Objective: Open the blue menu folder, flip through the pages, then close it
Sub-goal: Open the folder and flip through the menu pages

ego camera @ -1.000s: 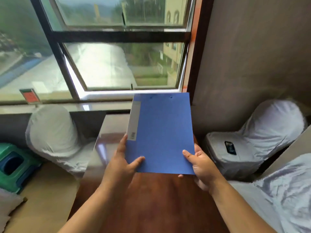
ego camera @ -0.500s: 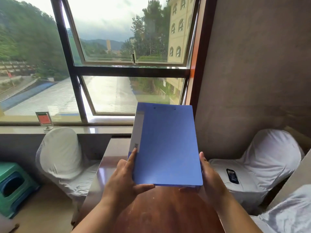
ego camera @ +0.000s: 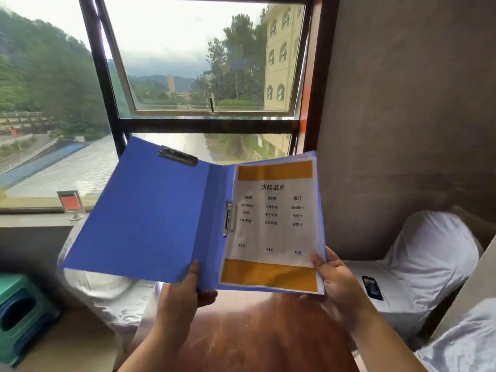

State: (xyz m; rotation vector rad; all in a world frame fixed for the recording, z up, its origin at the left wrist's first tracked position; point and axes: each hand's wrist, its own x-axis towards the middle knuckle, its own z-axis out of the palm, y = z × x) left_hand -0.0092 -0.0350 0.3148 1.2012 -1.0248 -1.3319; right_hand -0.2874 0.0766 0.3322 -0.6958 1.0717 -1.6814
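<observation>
Far left, a green stool point(ego camera: 18, 312) sits on the floor beside a white-covered chair point(ego camera: 107, 288), and a small red sign point(ego camera: 70, 202) stands on the windowsill. The blue menu folder point(ego camera: 150, 210) is spread open in the air above the wooden table point(ego camera: 255, 334), its front cover swung out left with a metal clip point(ego camera: 178, 156) at the top edge. The left hand point(ego camera: 185, 296) pinches the bottom edge near the spine, thumb on top. Inside on the right half: a stack of pages, the top menu page point(ego camera: 273, 224) white with orange bands. The right hand point(ego camera: 336, 285) grips the lower right corner, thumb pressing the page. Far right, a phone point(ego camera: 371, 287) lies on another covered chair point(ego camera: 429, 253).
</observation>
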